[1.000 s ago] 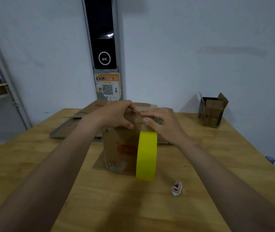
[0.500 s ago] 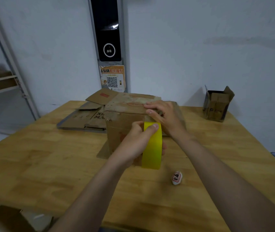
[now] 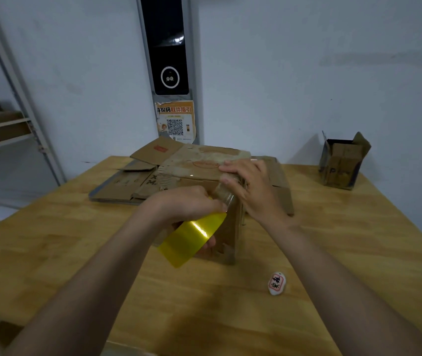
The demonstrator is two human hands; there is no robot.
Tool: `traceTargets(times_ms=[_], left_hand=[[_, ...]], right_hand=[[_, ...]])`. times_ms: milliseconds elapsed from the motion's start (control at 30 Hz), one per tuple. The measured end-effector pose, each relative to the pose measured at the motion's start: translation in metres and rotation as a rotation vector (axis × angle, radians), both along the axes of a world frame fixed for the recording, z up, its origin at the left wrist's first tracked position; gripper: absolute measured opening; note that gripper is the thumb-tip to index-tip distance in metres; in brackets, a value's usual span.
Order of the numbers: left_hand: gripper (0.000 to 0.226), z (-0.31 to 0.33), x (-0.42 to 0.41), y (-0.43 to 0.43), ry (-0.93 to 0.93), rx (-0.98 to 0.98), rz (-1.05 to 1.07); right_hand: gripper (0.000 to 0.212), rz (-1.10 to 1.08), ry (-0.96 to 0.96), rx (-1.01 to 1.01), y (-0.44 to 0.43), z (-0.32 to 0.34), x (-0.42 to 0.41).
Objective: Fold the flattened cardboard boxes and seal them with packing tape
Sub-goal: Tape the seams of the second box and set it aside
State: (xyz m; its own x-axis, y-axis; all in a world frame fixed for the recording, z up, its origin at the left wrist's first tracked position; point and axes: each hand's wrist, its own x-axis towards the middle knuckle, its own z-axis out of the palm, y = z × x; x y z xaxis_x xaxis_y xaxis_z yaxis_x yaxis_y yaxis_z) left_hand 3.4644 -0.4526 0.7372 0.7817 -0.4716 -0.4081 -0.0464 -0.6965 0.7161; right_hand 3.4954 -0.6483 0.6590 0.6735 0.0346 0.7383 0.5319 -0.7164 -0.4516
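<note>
Against the front face of the folded cardboard box (image 3: 204, 163), our left hand (image 3: 186, 204) now grips the yellow tape roll (image 3: 191, 240), fingers curled round it. Roll is lifted off the tabletop (image 3: 76, 253) and tilted. A second ago it stood on edge on the tabletop touching that same face, with both hands on the box top.

Right hand (image 3: 251, 188) hasn't left the box: fingers spread over the near top edge, thumb pressing at the front. Between thumb and roll we see what looks like a short translucent strip pulled free. It's blurred, so we can't confirm the end is stuck.

Our read: flaps are closed and we've switched from holding to taping. First strip is starting, seam not sealed yet.

Behind-left of the box: flattened cartons (image 3: 127, 183), still to fold. Far right of the box, by the wall: small open carton (image 3: 341, 163). Front-right of the box: white tag (image 3: 276, 283).

Likely risk: flaps spring up if the right hand releases early.
</note>
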Motion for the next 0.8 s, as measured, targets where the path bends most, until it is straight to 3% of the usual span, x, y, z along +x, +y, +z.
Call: traceTargets(times_ms=[267, 367, 500, 667, 800], left_hand=[[0.043, -0.007, 0.011, -0.003, -0.112, 0.193, -0.010], [0.030, -0.015, 0.005, 0.003, 0.030, 0.056, 0.076], [0.022, -0.016, 0.000, 0.010, 0.058, -0.142, 0.112], [0.022, -0.020, 0.007, 0.010, -0.093, -0.179, 0.133], [0.024, -0.029, 0.011, 0.006, -0.263, -0.055, 0.108]], right_hand=[[0.049, -0.080, 0.002, -0.065, 0.000, 0.002, -0.010], [0.052, -0.096, -0.023, -0.096, 0.003, -0.002, -0.007], [0.055, -0.101, -0.065, -0.124, 0.009, -0.011, -0.003], [0.056, -0.092, -0.007, -0.124, 0.009, -0.004, -0.007], [0.057, -0.026, 0.079, -0.007, 0.003, 0.011, -0.020]])
